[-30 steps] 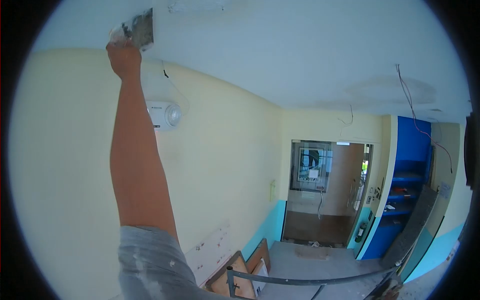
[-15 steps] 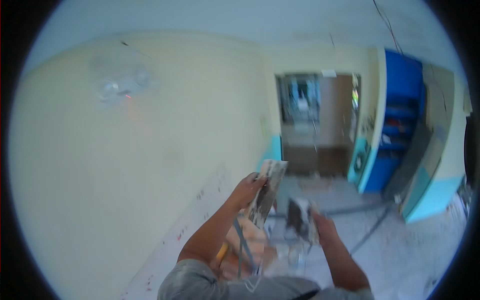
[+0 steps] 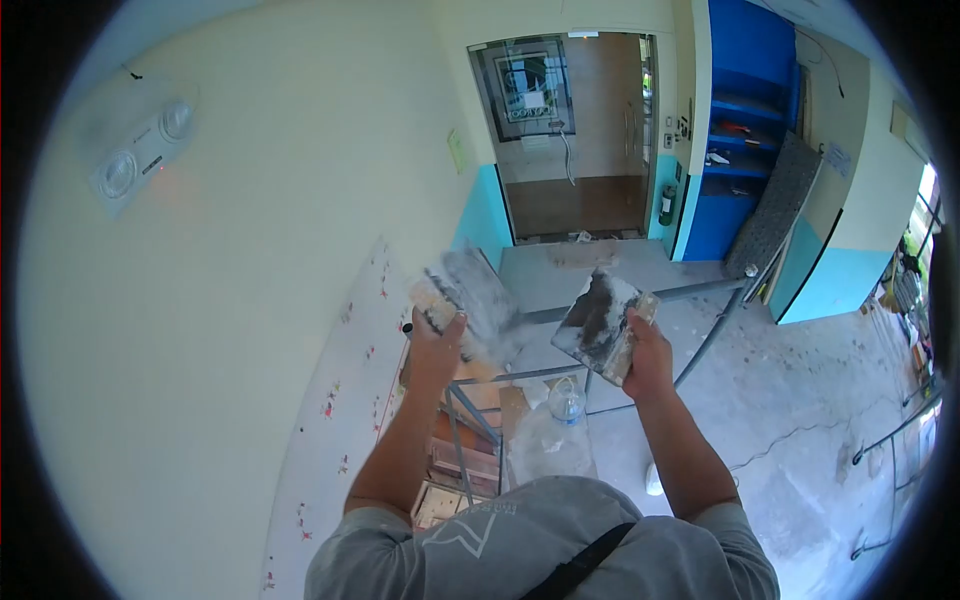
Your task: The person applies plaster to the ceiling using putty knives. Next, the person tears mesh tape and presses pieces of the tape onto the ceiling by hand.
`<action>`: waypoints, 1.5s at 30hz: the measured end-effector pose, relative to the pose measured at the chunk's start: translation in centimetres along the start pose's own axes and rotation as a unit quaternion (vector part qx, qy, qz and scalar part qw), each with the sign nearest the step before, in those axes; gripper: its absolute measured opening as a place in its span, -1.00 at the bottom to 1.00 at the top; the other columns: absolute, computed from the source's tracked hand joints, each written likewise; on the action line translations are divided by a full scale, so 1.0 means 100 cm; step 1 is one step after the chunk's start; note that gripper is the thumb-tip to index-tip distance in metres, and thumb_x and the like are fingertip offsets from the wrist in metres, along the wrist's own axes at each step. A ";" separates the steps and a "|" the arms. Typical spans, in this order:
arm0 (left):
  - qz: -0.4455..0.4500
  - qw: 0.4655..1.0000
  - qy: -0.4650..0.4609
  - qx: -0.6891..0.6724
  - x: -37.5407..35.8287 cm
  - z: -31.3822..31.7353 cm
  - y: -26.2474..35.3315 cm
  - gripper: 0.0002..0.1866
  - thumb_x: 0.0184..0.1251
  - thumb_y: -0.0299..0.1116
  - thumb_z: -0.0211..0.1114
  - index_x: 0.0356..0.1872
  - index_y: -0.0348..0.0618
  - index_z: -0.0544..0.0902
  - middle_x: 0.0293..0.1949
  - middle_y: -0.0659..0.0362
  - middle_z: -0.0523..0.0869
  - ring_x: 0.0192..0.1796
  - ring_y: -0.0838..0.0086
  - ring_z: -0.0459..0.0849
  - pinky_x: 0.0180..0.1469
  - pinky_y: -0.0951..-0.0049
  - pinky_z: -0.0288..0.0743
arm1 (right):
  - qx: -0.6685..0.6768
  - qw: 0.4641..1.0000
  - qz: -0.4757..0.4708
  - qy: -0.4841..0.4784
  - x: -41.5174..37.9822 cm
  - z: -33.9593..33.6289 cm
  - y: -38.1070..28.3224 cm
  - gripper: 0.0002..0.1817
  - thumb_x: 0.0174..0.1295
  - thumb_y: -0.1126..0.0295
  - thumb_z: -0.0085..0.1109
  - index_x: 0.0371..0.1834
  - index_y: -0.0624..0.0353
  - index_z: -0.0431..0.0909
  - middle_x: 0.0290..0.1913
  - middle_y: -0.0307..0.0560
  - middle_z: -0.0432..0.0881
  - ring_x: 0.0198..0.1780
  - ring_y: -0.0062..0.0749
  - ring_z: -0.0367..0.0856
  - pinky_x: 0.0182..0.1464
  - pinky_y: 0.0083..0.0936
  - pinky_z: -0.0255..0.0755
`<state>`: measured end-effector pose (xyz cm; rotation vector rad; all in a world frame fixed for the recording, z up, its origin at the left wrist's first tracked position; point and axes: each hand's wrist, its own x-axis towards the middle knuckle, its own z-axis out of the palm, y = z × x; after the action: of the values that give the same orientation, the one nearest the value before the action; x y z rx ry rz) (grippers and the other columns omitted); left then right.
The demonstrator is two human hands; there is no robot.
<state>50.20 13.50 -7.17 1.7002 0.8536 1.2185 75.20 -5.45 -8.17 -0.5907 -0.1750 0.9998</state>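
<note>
My left hand (image 3: pixel 437 345) is closed round the pale edge grip of a wide putty knife (image 3: pixel 478 300). Motion blurs its grey, plaster-smeared blade, which points away to the right. Another wide putty knife (image 3: pixel 600 318) is held in my right hand (image 3: pixel 648 358), thumb on its pale grip. White filler and dark bare patches show on that blade, which is turned toward the left one. A gap separates the two tools, and both are in front of my chest, apart from the wall (image 3: pixel 260 330).
Grey scaffold rails (image 3: pixel 700 287) surround me above the floor (image 3: pixel 800 400). Below lies a clear plastic bottle (image 3: pixel 567 400). An emergency light (image 3: pixel 145 150) is mounted on the left wall. Beyond stand a glass door (image 3: pixel 570 140), blue shelves (image 3: pixel 745 130) and a leaning grey board (image 3: pixel 780 205).
My view has tilted down and steadied. The left putty knife has swung from steeply upright to a flatter angle, and the right one now shows its blade face more fully.
</note>
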 end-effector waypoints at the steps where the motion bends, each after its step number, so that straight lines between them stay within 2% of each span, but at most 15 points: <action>1: 0.038 0.995 0.025 -0.086 -0.015 0.016 0.018 -0.40 0.30 -0.29 0.36 0.19 -0.45 0.29 -0.05 -0.16 0.61 0.07 0.16 0.62 0.13 0.28 0.46 | 0.003 1.000 -0.007 0.028 -0.001 0.001 0.005 -0.63 0.42 0.36 0.08 0.22 0.21 0.35 0.02 -0.02 0.58 -0.01 -0.18 0.66 0.02 -0.18 0.63; 2: 0.073 0.981 0.051 -0.170 -0.029 0.032 0.031 -0.43 0.31 -0.36 0.35 0.18 -0.46 0.29 -0.07 -0.15 0.60 0.07 0.17 0.61 0.13 0.28 0.46 | 0.007 0.998 -0.013 0.056 -0.002 0.002 0.007 -0.62 0.41 0.36 0.09 0.23 0.18 0.34 0.04 -0.02 0.56 0.01 -0.17 0.64 0.02 -0.17 0.63; 4: 0.309 0.950 0.027 -0.018 -0.060 0.043 0.013 -0.61 0.36 -0.50 0.23 0.17 -0.22 0.39 -0.05 0.02 0.60 0.03 0.23 0.61 0.09 0.28 0.52 | 0.021 0.999 -0.010 0.042 -0.004 -0.003 0.013 -0.61 0.40 0.36 0.10 0.24 0.17 0.32 0.05 -0.03 0.55 0.01 -0.17 0.63 0.02 -0.15 0.62; 6: 0.417 0.903 -0.049 0.095 -0.083 0.048 0.016 -0.63 0.24 -0.57 0.25 0.09 -0.21 0.48 -0.05 -0.03 0.61 0.05 0.11 0.61 0.10 0.21 0.51 | 0.006 0.999 -0.017 0.032 -0.010 -0.001 0.014 -0.60 0.40 0.36 0.11 0.25 0.16 0.30 0.05 -0.04 0.54 0.01 -0.17 0.62 0.02 -0.14 0.61; 8: 0.380 0.917 -0.111 0.048 -0.100 0.058 0.042 -0.58 0.03 -0.65 0.29 0.00 -0.21 0.58 -0.05 -0.05 0.62 0.04 -0.01 0.60 0.09 0.14 0.50 | -0.032 0.998 -0.035 0.030 -0.024 0.015 0.003 -0.59 0.40 0.36 0.10 0.26 0.16 0.29 0.06 -0.04 0.53 0.02 -0.18 0.62 0.02 -0.13 0.61; 11: 0.249 0.941 -0.122 0.193 -0.091 0.022 0.005 -0.52 -0.09 -0.65 0.26 -0.01 -0.16 0.63 -0.06 0.02 0.65 0.05 0.05 0.61 0.08 0.10 0.50 | -0.018 0.999 -0.042 -0.008 -0.033 0.024 0.001 -0.58 0.40 0.36 0.10 0.28 0.16 0.29 0.06 -0.05 0.53 0.04 -0.20 0.61 0.04 -0.15 0.60; 15: 0.327 0.894 -0.037 0.303 -0.088 -0.012 -0.008 -0.43 -0.19 -0.67 0.23 0.00 -0.10 0.68 -0.07 0.07 0.63 0.04 0.09 0.60 0.10 0.11 0.46 | -0.076 0.980 -0.184 -0.003 -0.049 0.048 -0.002 -0.58 0.44 0.36 0.06 0.28 0.26 0.29 0.12 -0.03 0.52 0.12 -0.29 0.55 0.17 -0.30 0.49; 17: 0.404 0.854 -0.023 0.327 -0.099 -0.008 0.035 -0.42 -0.25 -0.65 0.24 -0.01 -0.09 0.69 -0.08 0.10 0.63 0.03 0.12 0.59 0.10 0.11 0.45 | -0.137 0.942 -0.304 -0.037 -0.046 0.038 0.006 -0.57 0.44 0.36 0.07 0.29 0.28 0.29 0.13 -0.03 0.51 0.13 -0.32 0.52 0.19 -0.38 0.42; 21: 0.467 0.811 0.002 0.353 -0.086 0.003 0.060 -0.38 -0.32 -0.63 0.26 0.00 -0.08 0.68 -0.08 0.12 0.60 0.04 0.16 0.56 0.13 0.09 0.42 | -0.346 0.859 -0.378 -0.023 -0.060 0.066 0.008 -0.56 0.37 0.30 0.13 0.19 0.35 0.33 0.02 0.08 0.55 0.00 -0.21 0.55 0.07 -0.37 0.41; 28: 0.550 0.743 0.067 0.375 -0.003 -0.063 0.145 -0.41 -0.26 -0.64 0.30 0.01 -0.16 0.61 -0.03 0.00 0.57 0.10 0.06 0.52 0.19 0.05 0.41 | -0.579 0.712 -0.336 -0.210 -0.068 0.084 0.023 -0.57 0.28 0.28 0.15 0.10 0.37 0.41 -0.23 0.26 0.65 -0.17 0.13 0.68 -0.11 -0.16 0.50; 31: 0.503 0.741 0.235 0.378 0.049 -0.136 0.207 -0.56 -0.02 -0.58 0.28 0.00 -0.28 0.53 -0.07 -0.10 0.59 0.02 -0.08 0.55 0.16 0.09 0.45 | -0.556 0.754 -0.289 -0.194 -0.073 0.088 0.027 -0.59 0.26 0.27 0.14 0.03 0.39 0.44 -0.22 0.30 0.64 -0.15 0.17 0.67 -0.10 -0.16 0.50; 33: 0.444 0.751 0.337 0.353 0.056 -0.174 0.311 -0.59 0.16 -0.40 0.29 0.04 -0.33 0.50 -0.09 -0.18 0.61 0.00 -0.09 0.60 0.05 0.12 0.52 | -0.559 0.753 -0.301 -0.173 -0.044 0.065 0.035 -0.60 0.26 0.26 0.15 0.01 0.39 0.44 -0.24 0.28 0.64 -0.17 0.16 0.67 -0.12 -0.16 0.49; 34: 0.468 0.668 0.430 0.386 0.080 -0.207 0.344 -0.55 0.22 -0.26 0.31 0.05 -0.33 0.50 -0.07 -0.19 0.62 0.02 -0.10 0.60 0.04 0.08 0.51 | -0.561 0.753 -0.304 -0.159 -0.032 0.056 0.038 -0.60 0.26 0.26 0.15 0.00 0.38 0.44 -0.25 0.27 0.63 -0.18 0.15 0.67 -0.12 -0.16 0.49; 39: 0.549 0.482 0.501 0.465 0.078 -0.291 0.532 -0.54 0.26 -0.14 0.32 0.03 -0.26 0.50 -0.15 -0.18 0.67 -0.05 -0.14 0.62 0.00 0.03 0.50 | -0.559 0.770 -0.275 -0.136 -0.009 0.037 0.046 -0.57 0.22 0.31 0.19 0.06 0.38 0.43 -0.15 0.23 0.65 -0.11 0.06 0.66 -0.06 -0.22 0.48; 45: 0.558 0.272 0.539 0.570 0.097 -0.326 0.614 -0.68 0.26 -0.27 0.25 -0.02 -0.18 0.56 -0.11 -0.09 0.66 -0.07 -0.06 0.64 -0.04 0.04 0.54 | -0.549 0.785 -0.266 -0.110 0.003 0.048 0.058 -0.59 0.21 0.34 0.19 0.03 0.39 0.44 -0.16 0.24 0.64 -0.12 0.07 0.66 -0.06 -0.22 0.48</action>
<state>24.82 5.45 57.83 2.4789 1.5418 3.7745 69.16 -1.09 -7.36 -1.3871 -1.1269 0.3086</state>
